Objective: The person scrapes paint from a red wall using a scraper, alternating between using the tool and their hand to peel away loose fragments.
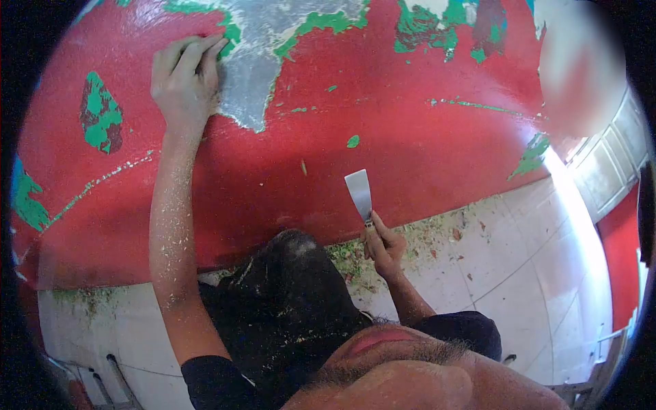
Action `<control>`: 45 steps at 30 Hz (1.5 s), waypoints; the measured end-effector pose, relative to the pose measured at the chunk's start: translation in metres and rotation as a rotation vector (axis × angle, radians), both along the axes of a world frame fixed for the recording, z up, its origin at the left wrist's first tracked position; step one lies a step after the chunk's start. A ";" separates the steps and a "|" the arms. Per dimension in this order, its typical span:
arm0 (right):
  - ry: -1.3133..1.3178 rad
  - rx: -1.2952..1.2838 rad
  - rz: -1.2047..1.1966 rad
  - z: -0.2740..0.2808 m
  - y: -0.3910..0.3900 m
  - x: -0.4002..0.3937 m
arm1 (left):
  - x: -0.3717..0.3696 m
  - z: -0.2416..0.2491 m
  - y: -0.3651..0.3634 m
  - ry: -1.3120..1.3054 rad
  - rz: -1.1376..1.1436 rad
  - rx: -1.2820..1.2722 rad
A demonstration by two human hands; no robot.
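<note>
Bare patch on the red wall: one hand at the edge, scraper held low

Nearest us, a bent knee (294, 256) in dark, dusted trousers, close to the foot of the wall (314, 160). Just beyond it, our right hand (386, 247) is closed round the handle of the scraper (359, 195), blade pointing up; the blade seems apart from the wall, though depth is hard to judge. Chips (437, 239) lie on the floor (519, 280) along the wall's base, and specks cling to our left forearm (174, 225).

Farther up, our left hand (184, 78) is at the left border of the grey patch (249, 75), fingers bent and bunched, tips at the green edge (234, 33). We cannot tell whether a flake is pinched between them.

Our judgement: loose edges come away best when drawn back low along the surface, slowly, so the strip lifts long rather than snapping. Where an edge sits tight, the blade should go in nearly flat, since a steep corner may gouge. Fingers belong out of the blade's path.

Farthest off, at right, stands a pale door (605, 160).
</note>
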State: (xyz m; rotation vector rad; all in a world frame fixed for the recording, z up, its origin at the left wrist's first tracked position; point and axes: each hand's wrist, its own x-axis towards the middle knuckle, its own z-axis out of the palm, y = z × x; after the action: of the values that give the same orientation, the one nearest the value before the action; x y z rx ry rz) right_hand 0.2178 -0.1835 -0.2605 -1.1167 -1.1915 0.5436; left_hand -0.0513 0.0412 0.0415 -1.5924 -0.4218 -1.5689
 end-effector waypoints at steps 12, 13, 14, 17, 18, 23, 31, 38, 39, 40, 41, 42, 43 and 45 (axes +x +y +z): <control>0.019 0.013 0.169 0.015 0.005 0.019 | 0.012 -0.023 -0.064 -0.373 -0.146 -0.250; -0.044 0.050 0.197 0.030 0.014 0.017 | 0.009 -0.034 -0.070 -0.367 -0.225 -0.486; -0.108 0.049 0.229 0.055 0.020 0.012 | 0.006 -0.044 -0.075 -0.365 -0.313 -0.719; -0.340 0.292 0.300 0.129 0.043 -0.007 | 0.038 -0.056 -0.096 -0.386 -0.851 -1.309; -0.390 0.351 0.290 0.152 0.052 -0.016 | 0.048 -0.062 -0.094 -0.419 -0.976 -1.413; -0.518 0.509 -0.004 0.217 0.089 -0.055 | 0.095 -0.058 -0.056 -0.455 -1.869 -1.157; -0.916 0.487 -0.265 0.227 0.092 -0.101 | 0.101 -0.081 -0.032 -0.652 -2.460 -0.982; -1.117 0.483 -0.413 0.215 0.076 -0.119 | 0.084 -0.093 -0.050 -0.637 -2.662 -1.014; -1.137 0.458 -0.420 0.214 0.072 -0.117 | 0.087 -0.096 -0.052 -0.653 -2.658 -1.059; -1.150 0.444 -0.427 0.214 0.071 -0.120 | 0.089 -0.097 -0.050 -0.658 -2.646 -1.103; -1.168 0.436 -0.423 0.217 0.074 -0.124 | 0.090 -0.097 -0.050 -0.660 -2.632 -1.142; -1.195 0.428 -0.415 0.224 0.077 -0.128 | 0.088 -0.090 -0.055 -0.690 -2.522 -1.106; -1.224 0.414 -0.409 0.227 0.077 -0.128 | 0.083 -0.085 -0.052 -0.624 -2.547 -1.065; -1.234 0.390 -0.422 0.227 0.075 -0.130 | 0.070 -0.076 -0.036 -0.473 -2.585 -0.970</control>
State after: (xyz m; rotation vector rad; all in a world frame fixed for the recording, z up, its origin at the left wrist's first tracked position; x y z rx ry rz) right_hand 0.0877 -0.1087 -0.0334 -1.3095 -1.8894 -0.8224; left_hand 0.0187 0.0051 -0.0347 -2.1565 1.9137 -3.8584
